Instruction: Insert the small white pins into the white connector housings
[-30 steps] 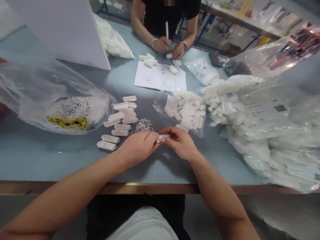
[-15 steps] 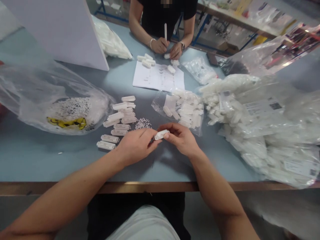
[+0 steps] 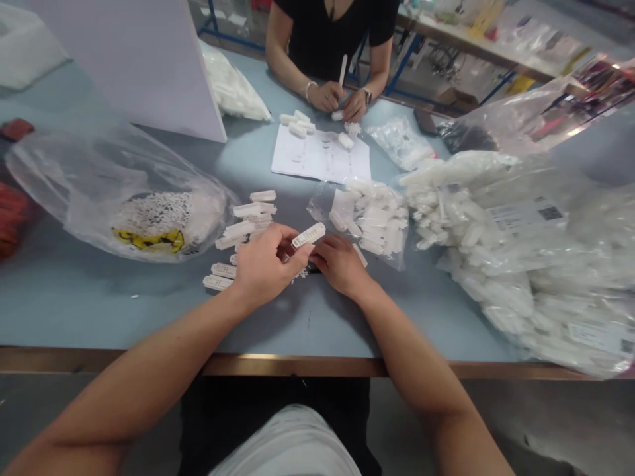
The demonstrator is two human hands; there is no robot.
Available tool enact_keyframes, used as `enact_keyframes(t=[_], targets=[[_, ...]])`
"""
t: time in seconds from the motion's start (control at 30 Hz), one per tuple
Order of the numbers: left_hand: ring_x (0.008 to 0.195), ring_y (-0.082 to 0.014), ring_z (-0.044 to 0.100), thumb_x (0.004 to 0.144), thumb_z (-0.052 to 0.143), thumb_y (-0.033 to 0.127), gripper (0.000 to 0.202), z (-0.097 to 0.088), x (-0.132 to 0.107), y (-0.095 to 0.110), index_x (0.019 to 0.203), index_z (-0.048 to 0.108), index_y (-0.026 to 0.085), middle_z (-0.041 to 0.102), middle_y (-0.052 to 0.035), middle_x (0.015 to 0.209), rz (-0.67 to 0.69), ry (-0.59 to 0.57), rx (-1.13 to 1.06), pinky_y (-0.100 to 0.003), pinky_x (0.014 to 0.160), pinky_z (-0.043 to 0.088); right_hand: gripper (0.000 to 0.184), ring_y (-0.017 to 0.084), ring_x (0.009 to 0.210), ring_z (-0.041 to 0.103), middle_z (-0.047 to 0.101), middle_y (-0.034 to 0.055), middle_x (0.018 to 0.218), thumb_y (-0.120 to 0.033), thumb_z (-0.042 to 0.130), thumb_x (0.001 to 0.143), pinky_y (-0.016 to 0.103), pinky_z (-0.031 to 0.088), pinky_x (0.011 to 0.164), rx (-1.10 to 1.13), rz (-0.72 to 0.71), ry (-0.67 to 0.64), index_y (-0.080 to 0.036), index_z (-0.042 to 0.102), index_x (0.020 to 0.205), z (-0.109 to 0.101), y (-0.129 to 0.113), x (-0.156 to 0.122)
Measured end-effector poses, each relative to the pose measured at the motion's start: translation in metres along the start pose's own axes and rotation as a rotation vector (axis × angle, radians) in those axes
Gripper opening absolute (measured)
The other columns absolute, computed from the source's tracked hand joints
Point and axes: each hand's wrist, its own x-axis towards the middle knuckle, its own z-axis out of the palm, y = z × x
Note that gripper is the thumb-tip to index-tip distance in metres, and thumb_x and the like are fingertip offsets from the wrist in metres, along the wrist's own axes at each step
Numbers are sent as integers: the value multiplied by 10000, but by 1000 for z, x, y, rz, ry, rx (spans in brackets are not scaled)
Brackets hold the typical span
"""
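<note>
My left hand (image 3: 268, 264) pinches a white slotted plastic housing (image 3: 308, 235) between thumb and fingers, tilted with its right end higher. Just right of it, my right hand (image 3: 342, 264) has its fingers curled down over the small white pins (image 3: 299, 273); what its fingertips hold, if anything, is hidden. More white housings lie in a stack (image 3: 239, 229) left of my left hand, which covers part of them. Another white piece (image 3: 360, 255) rests against the right hand's far side.
A clear bag of small white pieces (image 3: 159, 215) lies left. An open bag of white housings (image 3: 380, 218) is ahead, large filled bags (image 3: 506, 231) stand right. Across the table, a person's hands (image 3: 327, 98) work above a printed sheet (image 3: 317, 158). A white panel (image 3: 149, 66) stands upright.
Both hands held the housing together; now only my left hand has it, raised and turned slotted face up. My right hand has come off it and curled downward. The view has shifted slightly.
</note>
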Motion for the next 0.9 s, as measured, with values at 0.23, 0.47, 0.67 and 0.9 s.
enact_keyframes(t=[0.23, 0.47, 0.67, 0.9], targets=[[671, -145, 633, 829, 562, 530, 346, 3, 0, 1, 944, 641, 213, 704, 18, 753, 55, -70, 8, -269, 675, 456, 215, 247, 893, 537, 655, 119, 868, -233, 485, 935, 371, 400, 825, -174, -87, -33, -148, 665, 850, 1, -3, 4], [639, -149, 629, 832, 560, 547, 362, 6, 1, -4, 909, 637, 202, 696, 17, 712, 102, -40, 31, -261, 604, 444, 109, 207, 830, 546, 629, 77, 835, -149, 510, 849, 343, 432, 782, 121, -9, 24, -174, 616, 844, -7, 6, -1], [631, -155, 627, 843, 568, 529, 347, 12, 1, -10, 929, 632, 199, 699, 1, 716, 168, -29, 104, -265, 597, 446, 78, 126, 625, 540, 636, -6, 726, -272, 565, 832, 263, 428, 601, 630, 381, 210, -204, 605, 833, -28, 5, -17], [711, -174, 665, 879, 535, 488, 318, 23, -4, -20, 967, 626, 196, 720, -24, 790, 325, -21, 187, -275, 636, 457, 57, 109, 637, 569, 650, -12, 784, -225, 607, 803, 267, 475, 625, 870, 377, 377, -216, 599, 859, -38, 2, -26]])
